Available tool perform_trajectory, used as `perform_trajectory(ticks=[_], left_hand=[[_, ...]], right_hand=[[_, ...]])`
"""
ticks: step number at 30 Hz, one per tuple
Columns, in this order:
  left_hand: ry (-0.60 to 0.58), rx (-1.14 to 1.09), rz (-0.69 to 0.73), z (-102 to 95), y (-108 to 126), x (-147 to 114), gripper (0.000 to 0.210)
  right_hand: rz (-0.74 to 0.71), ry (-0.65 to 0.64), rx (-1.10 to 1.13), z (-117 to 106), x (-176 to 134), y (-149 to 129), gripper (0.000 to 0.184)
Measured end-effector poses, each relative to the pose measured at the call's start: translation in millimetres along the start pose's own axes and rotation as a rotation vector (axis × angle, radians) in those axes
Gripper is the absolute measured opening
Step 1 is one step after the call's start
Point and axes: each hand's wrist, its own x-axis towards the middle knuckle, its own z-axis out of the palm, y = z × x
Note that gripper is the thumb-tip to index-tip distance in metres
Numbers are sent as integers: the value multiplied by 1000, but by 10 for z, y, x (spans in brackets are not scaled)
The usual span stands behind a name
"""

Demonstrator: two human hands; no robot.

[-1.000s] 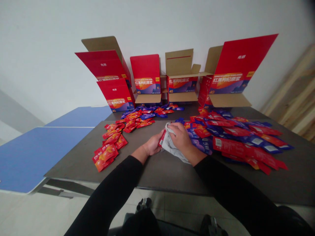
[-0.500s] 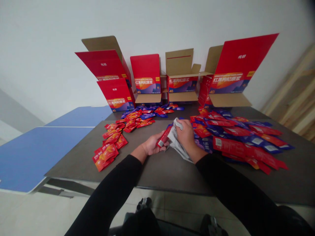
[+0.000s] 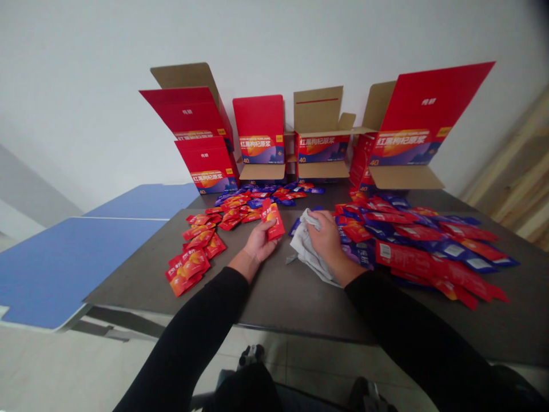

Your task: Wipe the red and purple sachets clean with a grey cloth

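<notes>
Between the fingers and thumb of my left hand (image 3: 259, 242) is a red sachet (image 3: 273, 218), its orange-printed front facing up toward me. My right hand (image 3: 325, 233) grips a crumpled grey cloth (image 3: 307, 246), which droops onto the dark table (image 3: 274, 297). Left of my left hand lies a spread of red sachets (image 3: 195, 260), running back into a mixed heap of red and purple sachets (image 3: 257, 200). To the right of my right hand is a larger pile of red and purple sachets (image 3: 412, 229), several still in long strips.
Along the back stand red printed cartons with raised flaps: a stacked pair at left (image 3: 210, 171), two in the middle (image 3: 261, 146) (image 3: 321, 149), and one at right (image 3: 398, 149). A blue table (image 3: 86, 252) adjoins on the left. A white wall rises behind.
My left hand has drawn the sachet left, away from the cloth, and turned it from its barcode side to its printed front. My right hand still holds the cloth in nearly the same place.
</notes>
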Motion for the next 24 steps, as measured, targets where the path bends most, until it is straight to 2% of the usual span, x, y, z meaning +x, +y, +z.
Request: perform_trajectory(ticks=[4,9,14,18,24], left_hand=[[-67,-2,42,6,-34,12,50],[-132,7,-98,36,-80,-4,43],[-193,7,-114,31,-69,-18,42],[-212,15,-145,33,-74,-26,43],[-274,92,-70,50,-85,-64,36]], right_hand=[[-141,-173,59,-9,-61,-83,27],[-400,-388,89,-47,-128,-193,36],[-575,-612,64,-63,-114,-275,37],[-568,-634,12,-32,-103,-242,35],[-516,-609,50,-29,-113,-201,31]])
